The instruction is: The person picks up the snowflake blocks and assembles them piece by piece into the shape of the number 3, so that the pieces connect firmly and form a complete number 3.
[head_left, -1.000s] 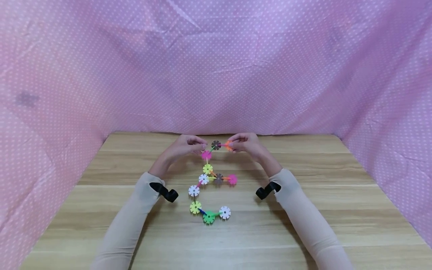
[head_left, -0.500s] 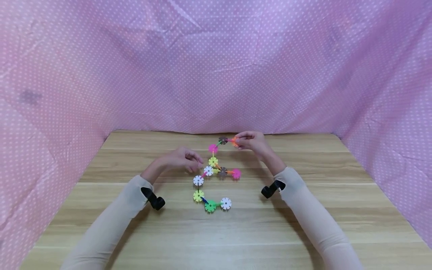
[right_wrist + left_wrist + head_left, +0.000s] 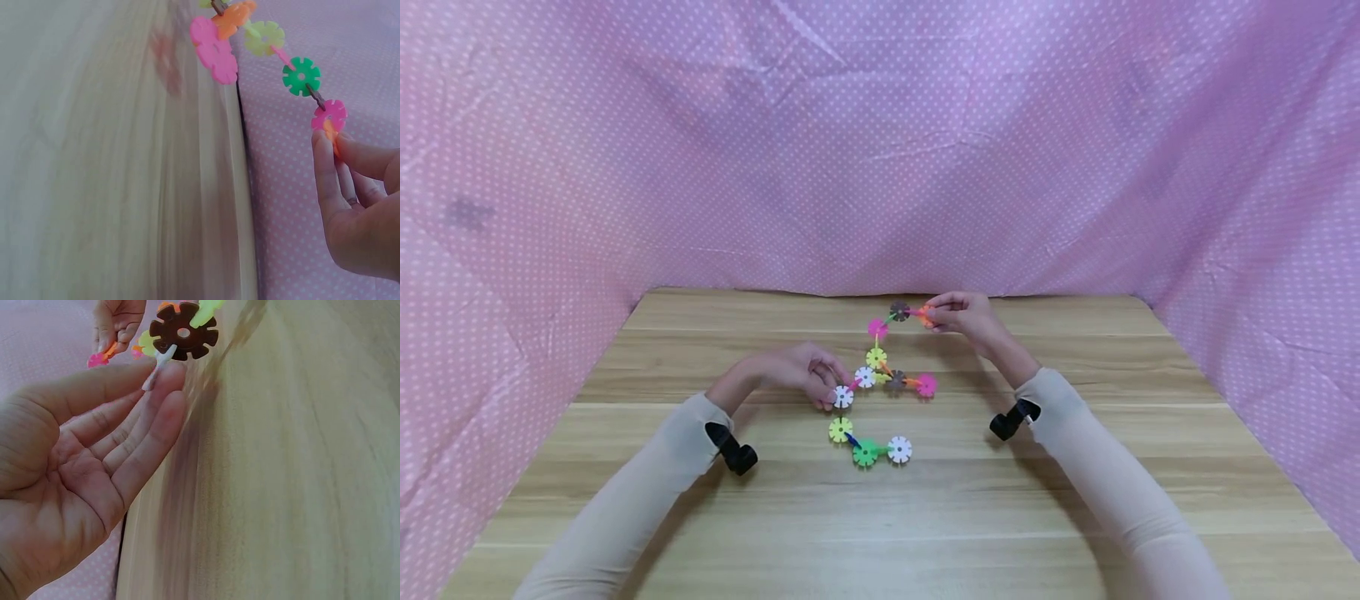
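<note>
A chain of notched plastic snowflake discs in many colours is held up above the wooden table. At its far end my right hand (image 3: 970,322) pinches an orange disc (image 3: 925,316), which appears edge-on as an orange disc (image 3: 331,135) in the right wrist view. My left hand (image 3: 801,372) pinches a white disc (image 3: 846,401) on the chain's left side. In the left wrist view this white disc (image 3: 159,367) slots into a brown disc (image 3: 204,336). A side branch ends in a pink disc (image 3: 927,386). Nearest me, a green disc (image 3: 863,458) joins another white disc (image 3: 899,456).
The wooden table (image 3: 1000,517) spreads beneath both arms. Pink dotted cloth (image 3: 880,167) hangs behind and at both sides. A black camera mount (image 3: 733,454) sits on the left wrist and another black mount (image 3: 1009,419) on the right.
My left hand has let go near the pink disc at the far end, moved towards me and taken hold of a white disc. My right hand and the chain have shifted slightly right.
</note>
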`<state>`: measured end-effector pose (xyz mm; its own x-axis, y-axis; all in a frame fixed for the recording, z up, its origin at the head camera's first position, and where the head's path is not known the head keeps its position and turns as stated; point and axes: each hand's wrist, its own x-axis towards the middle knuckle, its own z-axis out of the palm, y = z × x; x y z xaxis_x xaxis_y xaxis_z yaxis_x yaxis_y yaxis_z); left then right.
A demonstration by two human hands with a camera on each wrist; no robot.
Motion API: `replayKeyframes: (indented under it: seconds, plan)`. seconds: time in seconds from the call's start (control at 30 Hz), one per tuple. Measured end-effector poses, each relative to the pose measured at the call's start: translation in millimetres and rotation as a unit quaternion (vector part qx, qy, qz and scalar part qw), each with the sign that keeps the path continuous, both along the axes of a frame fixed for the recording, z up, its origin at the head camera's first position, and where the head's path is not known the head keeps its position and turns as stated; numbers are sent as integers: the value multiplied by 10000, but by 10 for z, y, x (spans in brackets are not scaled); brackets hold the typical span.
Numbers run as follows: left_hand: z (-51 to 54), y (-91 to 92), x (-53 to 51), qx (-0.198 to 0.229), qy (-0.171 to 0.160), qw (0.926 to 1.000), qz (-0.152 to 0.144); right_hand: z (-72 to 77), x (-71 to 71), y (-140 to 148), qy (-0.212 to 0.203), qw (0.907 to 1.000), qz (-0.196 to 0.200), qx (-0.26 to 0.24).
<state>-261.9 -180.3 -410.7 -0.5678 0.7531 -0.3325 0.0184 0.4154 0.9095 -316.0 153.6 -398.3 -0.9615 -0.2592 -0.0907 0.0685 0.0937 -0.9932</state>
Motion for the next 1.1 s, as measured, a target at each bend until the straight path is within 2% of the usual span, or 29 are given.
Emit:
replayKeyframes:
  seconds: [0.17,0.3,0.5,0.57,0.77,1.1]
  plan:
    - [-16,2,-2,34,49,9999,85,-9,22,74,147,9993,293,161]
    - [-45,-15,-32,13,222,9996,172,-5,56,160,249,9975,553,370]
    - [-54,-58,-98,-172,504,9974,482,-6,86,297,393,9934,700,822]
    - [-51,-76,-124,-224,606,9963,562,2,97,342,477,9905,747,1048]
    - [-18,-113,-185,-308,530,9953,743,2,103,447,589,9795,998,1646]
    - [-21,-78,-320,-358,493,9961,636,6,197,531,671,9623,1449,2204]
